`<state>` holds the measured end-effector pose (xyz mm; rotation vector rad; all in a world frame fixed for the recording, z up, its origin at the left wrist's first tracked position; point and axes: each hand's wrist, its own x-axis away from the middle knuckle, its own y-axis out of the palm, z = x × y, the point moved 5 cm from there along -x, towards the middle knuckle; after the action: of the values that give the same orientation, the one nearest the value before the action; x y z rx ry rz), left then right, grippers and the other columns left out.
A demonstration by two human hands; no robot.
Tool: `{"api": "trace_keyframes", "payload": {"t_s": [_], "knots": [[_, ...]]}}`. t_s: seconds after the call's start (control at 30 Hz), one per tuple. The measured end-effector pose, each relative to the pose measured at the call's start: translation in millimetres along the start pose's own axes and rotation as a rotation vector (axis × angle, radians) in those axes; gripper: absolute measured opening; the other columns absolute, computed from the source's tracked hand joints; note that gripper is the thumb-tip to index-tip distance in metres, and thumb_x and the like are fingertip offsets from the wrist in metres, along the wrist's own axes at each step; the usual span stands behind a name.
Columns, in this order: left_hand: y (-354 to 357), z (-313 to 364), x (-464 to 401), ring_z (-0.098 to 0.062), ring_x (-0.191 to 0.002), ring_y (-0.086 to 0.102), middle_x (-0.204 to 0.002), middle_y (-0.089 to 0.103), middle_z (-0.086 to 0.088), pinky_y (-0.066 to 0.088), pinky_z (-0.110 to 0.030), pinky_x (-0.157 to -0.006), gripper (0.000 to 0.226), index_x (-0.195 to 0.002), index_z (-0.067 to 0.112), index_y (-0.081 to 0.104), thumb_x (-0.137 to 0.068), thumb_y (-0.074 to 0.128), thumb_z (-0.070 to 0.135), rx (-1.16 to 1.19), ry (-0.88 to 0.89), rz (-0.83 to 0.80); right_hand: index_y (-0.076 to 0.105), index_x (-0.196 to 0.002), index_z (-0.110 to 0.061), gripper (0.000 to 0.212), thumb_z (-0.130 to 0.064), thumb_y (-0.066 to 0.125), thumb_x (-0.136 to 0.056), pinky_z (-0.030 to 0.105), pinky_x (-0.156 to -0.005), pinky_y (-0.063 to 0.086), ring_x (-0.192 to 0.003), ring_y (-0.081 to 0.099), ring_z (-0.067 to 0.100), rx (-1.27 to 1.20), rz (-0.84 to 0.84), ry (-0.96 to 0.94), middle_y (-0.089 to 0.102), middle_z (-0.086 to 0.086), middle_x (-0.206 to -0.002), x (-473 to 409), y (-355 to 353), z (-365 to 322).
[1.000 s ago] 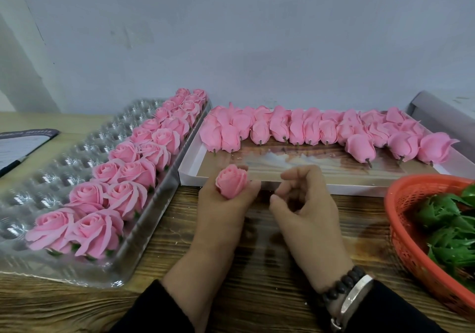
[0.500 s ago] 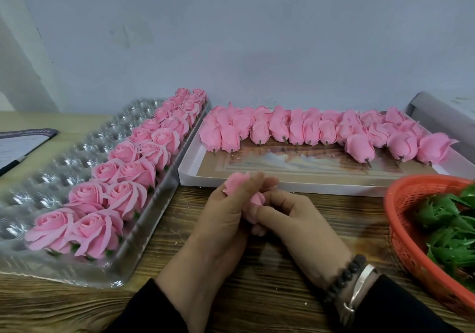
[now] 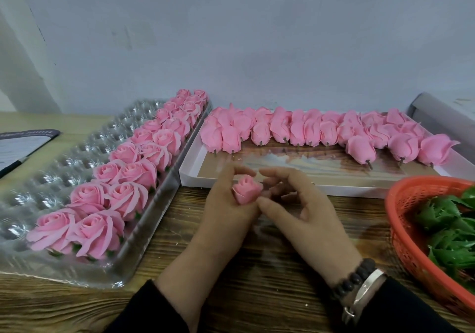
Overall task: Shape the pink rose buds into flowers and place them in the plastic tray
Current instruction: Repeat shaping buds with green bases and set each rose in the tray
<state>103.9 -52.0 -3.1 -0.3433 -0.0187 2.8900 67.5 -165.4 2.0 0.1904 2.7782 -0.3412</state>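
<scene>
Pink bud (image 3: 247,190) is sitting in your left hand (image 3: 226,209), whose grip is curling round its base, over the table's (image 3: 257,294) middle. Your right hand (image 3: 295,204) is hovering beside it, fingers loosely bent, holding nothing. You are shaping; next, peeling petals outward gently, then filling the plastic tray (image 3: 51,168) at the left edge.

Soft, even, fairly bright light fills the scene, with no hard-edged shadows. Only faint, diffuse shade lies on the wooden tabletop (image 3: 257,294) under the hands and along the near edge of the plastic tray (image 3: 46,178). Small white glints dot the tray's clear cups on the left. The wide-angle lens bends lines toward the edges, so the tabletop's far edge curves. Detail is slightly soft and smeared overall, more so at the left border and the near corners.
</scene>
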Motion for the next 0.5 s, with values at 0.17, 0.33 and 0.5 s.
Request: {"api": "trace_keyframes", "payload": {"t_s": [0.17,0.33,0.5], "knots": [[9,0,3,-0.002,-0.072,0.064,-0.085,0.067,0.000,0.049,-0.013,-0.065,0.076,-0.133,0.027,0.036,-0.074,0.069,-0.007,-0.059,-0.045,-0.122,0.064,-0.107,-0.026,0.041,0.001,0.069,-0.077,0.006,-0.066,0.041,-0.073,0.055,-0.008,-0.015,-0.199,0.038,0.063,-0.023,-0.077,-1,-1,-2],[10,-4,4,-0.014,-0.084,0.067,-0.091,0.069,-0.007,0.052,-0.018,-0.077,0.092,-0.142,0.032,0.025,-0.072,0.072,-0.005,-0.180,-0.010,-0.187,0.068,-0.090,-0.020,0.022,-0.001,0.069,-0.077,0.033,-0.073,0.048,-0.076,0.056,0.028,-0.014,-0.185,0.038,0.066,0.012,-0.083,-2,-1,2],[6,-8,2,-0.013,-0.097,0.063,-0.110,0.059,-0.004,0.054,-0.028,-0.081,0.104,-0.141,0.039,0.023,-0.057,0.079,0.015,-0.204,-0.035,-0.126,0.066,-0.076,-0.018,0.024,0.006,0.065,-0.078,0.019,-0.054,0.049,-0.059,0.057,0.009,-0.282,-0.009,0.108,0.063,0.001,-0.065,-6,-9,12]]}}
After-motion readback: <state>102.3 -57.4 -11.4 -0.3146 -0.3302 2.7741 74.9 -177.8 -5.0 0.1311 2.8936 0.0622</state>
